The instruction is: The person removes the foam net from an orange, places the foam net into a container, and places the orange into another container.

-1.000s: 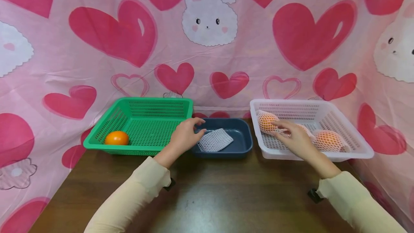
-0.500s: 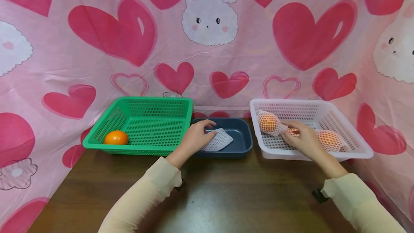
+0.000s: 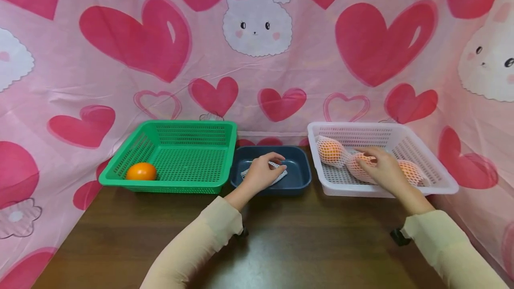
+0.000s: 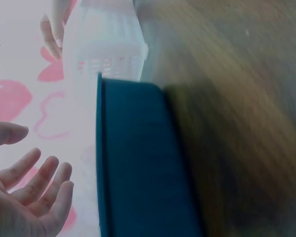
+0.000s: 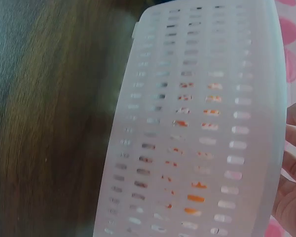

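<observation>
My left hand hovers above the dark blue tray, fingers apart and holding nothing; the left wrist view shows its loosely bent fingers beside the tray's wall. Partly hidden beneath that hand, a white foam net sleeve lies in the tray. My right hand is over the white basket, its fingers and thumb spread above the middle netted orange. Whether they touch it I cannot tell. Another netted orange lies to its left, and a third netted orange to its right.
On the left a green basket holds one bare orange in its front left corner. All containers stand in a row at the back of the brown wooden table, against a pink heart-patterned cloth.
My left hand has moved right, from the green basket's edge to over the tray. My right hand has shifted slightly right, from near the left netted orange to above the middle one.
</observation>
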Action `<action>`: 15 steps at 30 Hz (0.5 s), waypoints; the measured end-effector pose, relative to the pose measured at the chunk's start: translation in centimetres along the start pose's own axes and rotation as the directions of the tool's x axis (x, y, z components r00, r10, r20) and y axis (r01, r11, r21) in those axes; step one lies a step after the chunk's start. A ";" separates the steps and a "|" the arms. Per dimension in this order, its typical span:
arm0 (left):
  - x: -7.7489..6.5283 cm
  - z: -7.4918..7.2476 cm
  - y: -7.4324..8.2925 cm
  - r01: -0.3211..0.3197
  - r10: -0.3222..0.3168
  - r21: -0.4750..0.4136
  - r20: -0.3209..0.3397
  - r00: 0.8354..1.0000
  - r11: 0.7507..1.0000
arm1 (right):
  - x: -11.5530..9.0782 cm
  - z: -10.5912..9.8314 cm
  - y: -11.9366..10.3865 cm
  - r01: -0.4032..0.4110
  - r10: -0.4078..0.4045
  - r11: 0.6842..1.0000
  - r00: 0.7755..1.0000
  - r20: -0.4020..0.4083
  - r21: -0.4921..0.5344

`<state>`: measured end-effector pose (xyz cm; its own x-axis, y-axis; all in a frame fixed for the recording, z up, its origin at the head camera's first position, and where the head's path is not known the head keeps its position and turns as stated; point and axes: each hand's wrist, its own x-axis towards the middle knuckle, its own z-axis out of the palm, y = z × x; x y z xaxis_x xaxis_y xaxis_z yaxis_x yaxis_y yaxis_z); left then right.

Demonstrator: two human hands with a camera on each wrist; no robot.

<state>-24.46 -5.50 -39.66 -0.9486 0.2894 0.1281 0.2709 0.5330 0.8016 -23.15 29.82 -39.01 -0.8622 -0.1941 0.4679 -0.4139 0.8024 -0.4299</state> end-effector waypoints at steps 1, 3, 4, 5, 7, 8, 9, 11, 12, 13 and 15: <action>0.1 0.3 0.0 -0.002 0.002 -0.019 0.000 1.000 1.000 | 0.1 -0.1 0.1 -0.003 0.003 1.000 1.000 0.003 0.002; 0.4 0.8 0.1 0.001 -0.001 -0.048 -0.001 1.000 0.999 | 0.1 -0.1 0.4 -0.011 0.011 1.000 1.000 0.012 -0.004; 0.5 1.1 0.1 0.001 -0.001 -0.064 -0.002 1.000 0.998 | 0.2 -0.2 0.6 -0.015 0.015 1.000 1.000 0.018 -0.011; 0.6 1.3 0.2 0.003 -0.003 -0.080 -0.002 1.000 0.997 | 0.2 -0.2 0.7 -0.019 0.019 1.000 1.000 0.022 -0.019; 0.8 1.8 0.4 0.011 -0.011 -0.112 -0.003 1.000 0.994 | 0.2 -0.3 1.0 -0.026 0.027 0.999 0.999 0.029 -0.034; 0.9 2.1 0.5 0.016 -0.016 -0.128 -0.001 1.000 0.992 | 0.2 -0.4 1.1 -0.026 0.028 0.999 0.999 0.033 -0.044; 1.0 2.3 0.6 0.021 -0.021 -0.142 0.001 1.000 0.990 | 0.2 -0.4 1.1 -0.031 0.033 0.998 0.999 0.040 -0.052; 1.0 2.8 0.9 0.035 -0.034 -0.173 0.007 0.999 0.984 | 0.2 -0.7 1.1 -0.048 0.051 0.997 0.997 0.053 -0.064; 1.1 3.1 1.0 0.040 -0.038 -0.189 0.010 0.999 0.981 | 0.2 -0.8 1.2 -0.055 0.060 0.996 0.996 0.062 -0.071; 1.2 3.3 1.1 0.045 -0.044 -0.204 0.013 0.999 0.978 | 0.2 -0.8 1.3 -0.060 0.065 0.995 0.996 0.067 -0.077; 1.3 3.7 1.4 0.055 -0.051 -0.223 0.023 0.998 0.973 | 0.3 -0.9 1.6 -0.069 0.076 0.994 0.994 0.080 -0.085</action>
<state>-24.69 -1.40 -40.51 -0.9572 0.2799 0.0734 0.1750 0.3576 0.9173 -23.76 31.54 -38.85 -0.9118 -0.1769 0.3705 -0.3269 0.8589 -0.3944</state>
